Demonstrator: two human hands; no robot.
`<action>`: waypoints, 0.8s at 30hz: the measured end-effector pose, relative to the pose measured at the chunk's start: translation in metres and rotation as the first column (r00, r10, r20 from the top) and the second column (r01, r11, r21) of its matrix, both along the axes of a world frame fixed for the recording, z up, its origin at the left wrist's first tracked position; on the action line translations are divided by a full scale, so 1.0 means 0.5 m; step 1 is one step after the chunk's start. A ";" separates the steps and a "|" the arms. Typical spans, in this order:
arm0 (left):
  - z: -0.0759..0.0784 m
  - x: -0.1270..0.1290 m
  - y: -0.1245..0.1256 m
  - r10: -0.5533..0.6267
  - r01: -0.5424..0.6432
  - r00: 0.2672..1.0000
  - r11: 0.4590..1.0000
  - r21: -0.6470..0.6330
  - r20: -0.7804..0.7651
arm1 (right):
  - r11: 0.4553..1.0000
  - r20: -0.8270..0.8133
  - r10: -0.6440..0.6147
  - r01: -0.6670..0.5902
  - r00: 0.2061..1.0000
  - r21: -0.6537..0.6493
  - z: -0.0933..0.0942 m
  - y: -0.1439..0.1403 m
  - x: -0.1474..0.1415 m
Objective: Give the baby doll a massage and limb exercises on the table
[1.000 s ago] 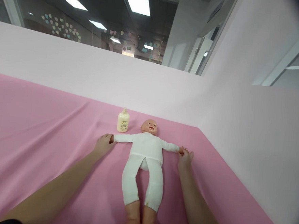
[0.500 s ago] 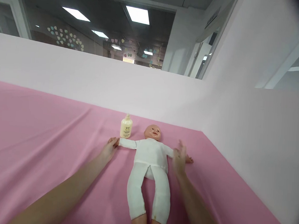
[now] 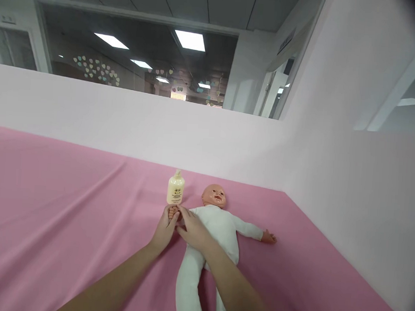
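Observation:
A baby doll (image 3: 220, 225) in a white suit lies on its back on a pink sheet (image 3: 82, 213), its head toward the wall. My left hand (image 3: 164, 226) is closed around the doll's hand (image 3: 173, 213) on the left side. Coming across the doll's body, my right hand (image 3: 192, 228) grips the same small arm at the wrist, its fingers meeting those of my left hand. The doll's other hand (image 3: 269, 237) lies stretched out on the right. Just behind my hands a cream pump bottle (image 3: 176, 189) stands upright.
A white wall (image 3: 141, 127) runs along the back of the sheet, with a wide window (image 3: 139, 60) above it. Another white wall (image 3: 350, 194) closes off the right side. Creases (image 3: 95, 185) cross the sheet on the left.
My right hand has moved left from the doll's far arm to the arm my left hand holds. That doll arm is drawn inward. The view has tilted up slightly.

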State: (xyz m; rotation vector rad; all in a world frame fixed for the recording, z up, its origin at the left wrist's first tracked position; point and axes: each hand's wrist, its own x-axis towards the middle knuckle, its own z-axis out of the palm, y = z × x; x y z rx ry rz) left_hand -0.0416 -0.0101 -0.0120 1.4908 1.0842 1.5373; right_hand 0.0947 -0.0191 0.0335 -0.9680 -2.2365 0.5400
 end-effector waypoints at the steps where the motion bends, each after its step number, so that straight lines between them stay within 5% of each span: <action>1: 0.002 0.002 -0.003 0.005 -0.003 0.999 0.999 0.038 -0.039 | 1.000 -0.020 -0.009 0.008 1.000 -0.007 -0.003 0.000 0.002; 8: 0.004 0.006 -0.007 0.066 0.026 0.951 0.957 0.288 -0.302 | 0.997 -0.109 -0.068 0.064 0.992 -0.041 0.009 -0.009 0.020; 17: 0.007 0.008 -0.019 -0.110 0.219 0.920 0.940 0.261 -0.376 | 0.994 0.041 -0.107 0.105 0.993 0.034 0.007 -0.011 0.031; 24: 0.010 0.009 -0.020 -0.097 0.159 0.949 0.969 0.189 -0.301 | 0.997 -0.042 -0.073 0.071 0.996 -0.040 0.009 -0.013 0.030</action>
